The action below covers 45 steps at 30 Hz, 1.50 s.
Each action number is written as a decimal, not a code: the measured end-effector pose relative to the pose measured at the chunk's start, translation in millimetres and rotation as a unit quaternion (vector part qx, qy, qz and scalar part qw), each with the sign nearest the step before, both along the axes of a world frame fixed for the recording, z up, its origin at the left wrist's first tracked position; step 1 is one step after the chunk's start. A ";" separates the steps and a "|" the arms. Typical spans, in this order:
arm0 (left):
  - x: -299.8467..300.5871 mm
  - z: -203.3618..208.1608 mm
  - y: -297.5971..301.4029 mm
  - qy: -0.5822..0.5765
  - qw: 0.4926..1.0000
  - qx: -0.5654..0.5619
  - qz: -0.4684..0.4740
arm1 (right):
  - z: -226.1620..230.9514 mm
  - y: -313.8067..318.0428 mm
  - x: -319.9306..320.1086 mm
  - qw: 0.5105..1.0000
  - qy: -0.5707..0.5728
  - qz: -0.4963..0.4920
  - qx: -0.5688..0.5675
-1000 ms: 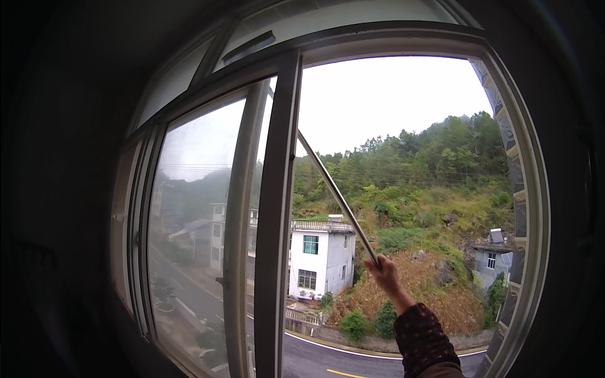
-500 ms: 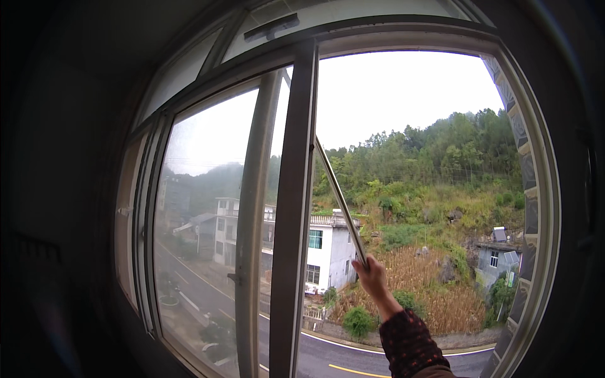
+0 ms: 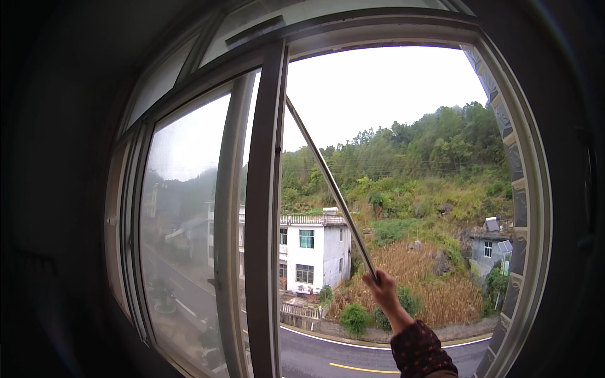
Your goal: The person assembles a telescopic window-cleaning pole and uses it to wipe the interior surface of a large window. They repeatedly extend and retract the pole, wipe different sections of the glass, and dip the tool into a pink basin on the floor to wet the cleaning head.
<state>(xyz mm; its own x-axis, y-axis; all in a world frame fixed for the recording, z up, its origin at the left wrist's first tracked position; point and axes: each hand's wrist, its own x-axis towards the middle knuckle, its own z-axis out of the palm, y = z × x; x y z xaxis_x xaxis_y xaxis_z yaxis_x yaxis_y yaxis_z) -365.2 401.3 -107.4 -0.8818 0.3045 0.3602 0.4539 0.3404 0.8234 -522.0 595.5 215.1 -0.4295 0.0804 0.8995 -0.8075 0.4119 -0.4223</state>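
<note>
My right hand (image 3: 383,292) reaches out through the open right half of a sliding window, fingers wrapped round the lower end of a long metal pole (image 3: 333,183). The pole slants up and to the left. Its upper end goes out of sight behind the dark upright frame bar (image 3: 263,208), so what sits at its tip is hidden. Left of that bar are overlapping sliding panes, one of them a hazy glass pane (image 3: 183,239). A dark patterned sleeve (image 3: 421,349) covers my right forearm. My left hand is not in view.
The window frame (image 3: 526,252) curves round the opening, with a tiled outer wall edge at its right. Fixed upper panes (image 3: 252,31) run above. Outside lie a road (image 3: 315,356), a white house (image 3: 309,255), a smaller grey house and a wooded hillside.
My right hand has moved slightly down and right, and more of the pole now shows right of the frame bar. The whole window has shifted left in the view.
</note>
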 end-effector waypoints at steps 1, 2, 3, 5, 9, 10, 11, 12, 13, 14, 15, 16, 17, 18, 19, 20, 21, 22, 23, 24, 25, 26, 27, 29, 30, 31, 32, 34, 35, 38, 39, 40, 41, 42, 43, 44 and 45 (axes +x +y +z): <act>0.4 -0.5 -0.3 0.001 1.000 -0.001 -0.001 | 28.1 -8.5 -7.9 1.000 0.004 -0.017 -0.012; 1.4 -0.9 -0.8 0.000 1.000 -0.002 -0.001 | 56.1 -18.1 -15.0 0.999 0.003 -0.032 -0.023; 2.8 -0.9 -1.5 0.001 1.000 -0.005 -0.002 | 82.3 -25.4 -20.0 0.999 0.023 0.015 -0.042; 5.6 -0.5 -2.9 0.002 1.000 -0.007 -0.001 | 131.4 -34.1 -27.4 0.997 0.047 0.027 -0.060; 10.4 -0.6 -5.4 0.001 1.000 -0.010 -0.002 | 153.0 -25.0 -30.2 0.983 0.145 0.042 -0.104; 11.4 -1.0 -6.1 0.000 1.000 -0.009 -0.003 | 135.8 -17.0 -27.1 0.986 0.120 0.011 -0.112; 12.4 -1.6 -6.9 -0.001 1.000 -0.010 -0.004 | 112.4 -8.3 -23.2 0.989 0.095 -0.009 -0.114; 13.0 -1.8 -7.6 -0.003 1.000 -0.010 -0.005 | 86.6 0.1 -18.6 0.990 0.041 -0.030 -0.128; 13.8 -2.2 -8.6 -0.005 1.000 -0.010 -0.004 | 58.7 7.9 -12.8 0.989 0.055 -0.027 -0.132; 14.2 -2.3 -9.4 -0.007 1.000 -0.012 -0.006 | 29.7 18.2 -3.9 0.991 0.055 -0.016 -0.123; 14.6 -2.3 -10.3 -0.006 1.000 -0.014 -0.007 | 1.1 26.4 5.8 0.992 0.026 -0.063 -0.110; 14.9 -2.3 -11.2 -0.008 1.000 -0.014 -0.008 | -27.5 33.9 17.6 0.994 0.017 -0.055 -0.094; 15.2 -2.2 -12.0 -0.008 1.000 -0.015 -0.008 | -55.5 35.1 27.8 0.992 0.057 -0.060 -0.091; 15.5 -2.2 -12.8 -0.009 1.000 -0.017 -0.008 | -83.2 39.9 42.3 0.995 0.017 -0.040 -0.092; 15.8 -2.2 -13.5 -0.010 1.000 -0.018 -0.010 | -106.0 43.1 54.5 0.995 0.003 -0.060 -0.083; 16.1 -2.4 -14.3 -0.011 1.000 -0.018 -0.011 | -126.6 44.6 66.2 0.995 -0.011 -0.044 -0.088; 16.4 -2.7 -14.8 -0.012 1.000 -0.019 -0.011 | -140.7 44.7 73.2 0.995 -0.019 -0.021 -0.100; 16.7 -3.1 -15.5 -0.012 1.000 -0.019 -0.012 | -152.0 45.2 79.8 0.993 -0.026 0.005 -0.117; 16.8 -3.6 -16.0 -0.013 1.000 -0.020 -0.012 | -157.3 45.8 83.4 0.990 -0.040 0.037 -0.131; 17.0 -4.4 -16.7 -0.014 1.000 -0.019 -0.013 | -155.5 46.8 83.4 0.988 -0.052 0.037 -0.142; 17.2 -5.2 -17.4 -0.016 1.000 -0.019 -0.014 | -147.7 47.1 81.4 0.984 -0.050 0.069 -0.157; 17.6 -6.1 -18.0 -0.019 1.000 -0.019 -0.014 | -131.2 49.0 77.0 0.977 -0.057 0.101 -0.180; 17.8 -6.8 -18.7 -0.020 1.000 -0.019 -0.014 | -110.2 50.2 72.6 0.967 -0.065 0.136 -0.205; 18.3 -8.4 -19.2 -0.024 0.999 -0.019 -0.016 | -47.4 51.2 59.5 0.982 -0.043 0.071 -0.172; 19.0 -9.3 -19.4 -0.027 0.999 -0.020 -0.016 | -10.4 53.0 55.4 0.976 -0.033 0.118 -0.179; 19.3 -10.1 -19.6 -0.029 0.999 -0.019 -0.015 | 27.6 53.2 52.4 0.976 -0.002 0.127 -0.179; 19.6 -10.9 -19.5 -0.031 0.999 -0.020 -0.015 | 67.2 54.9 51.3 0.981 0.025 0.097 -0.166; 20.2 -12.5 -19.5 -0.033 0.999 -0.021 -0.014 | 133.3 57.0 55.8 0.979 0.031 0.080 -0.184; 20.9 -13.4 -19.5 -0.035 0.999 -0.023 -0.015 | 156.4 57.7 60.4 0.980 0.030 0.091 -0.177; 22.9 -16.0 -20.4 -0.041 0.999 -0.024 -0.013 | 172.1 52.8 75.5 0.978 0.044 0.116 -0.168; 24.2 -16.8 -20.6 -0.044 0.999 -0.025 -0.013 | 163.2 50.5 81.6 0.982 0.008 0.088 -0.165; 25.4 -17.3 -20.9 -0.047 0.998 -0.027 -0.012 | 146.6 45.9 87.6 0.985 -0.004 0.073 -0.154; 27.1 -17.9 -20.9 -0.051 0.998 -0.027 -0.011 | 130.4 41.6 93.6 0.985 -0.044 0.044 -0.159; 28.6 -18.4 -21.2 -0.057 0.998 -0.031 -0.009 | 113.8 39.6 101.8 0.984 -0.029 0.093 -0.151; 30.7 -19.2 -21.7 -0.064 0.997 -0.035 -0.005 | 95.1 37.6 111.8 0.974 -0.069 0.121 -0.180; 32.3 -19.8 -22.5 -0.074 0.997 -0.039 0.000 | 78.9 36.2 123.4 0.959 -0.096 0.192 -0.187; 34.2 -21.1 -23.9 -0.087 0.995 -0.045 0.007 | 65.0 33.3 135.6 0.957 -0.100 0.208 -0.177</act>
